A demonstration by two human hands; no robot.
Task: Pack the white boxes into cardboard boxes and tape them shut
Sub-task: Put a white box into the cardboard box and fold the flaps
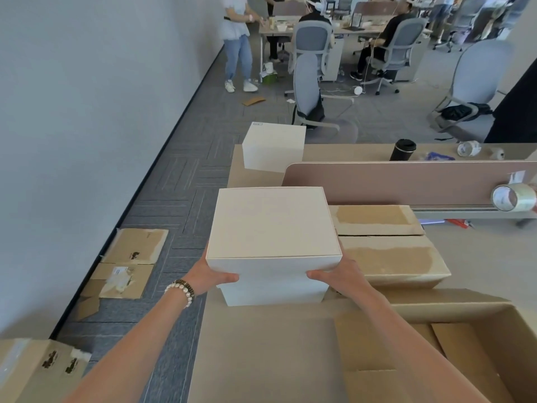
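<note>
Your left hand [209, 277] and right hand [339, 277] grip the upper white box [273, 228] by its near corners, thumbs across the front face, the other fingers hidden behind its sides; it sits on a second white box [274, 295], mostly covered; an open cardboard box [453, 309] gapes at right, cut off by the frame; smooth matte card, square edges; the surface [479, 245] ends left at carpet.

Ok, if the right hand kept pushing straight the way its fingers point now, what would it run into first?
The right hand points leftward and already grips the near right corner of the white box, so that box blocks it at once. Beyond it, the left hand holds the opposite corner.
</note>
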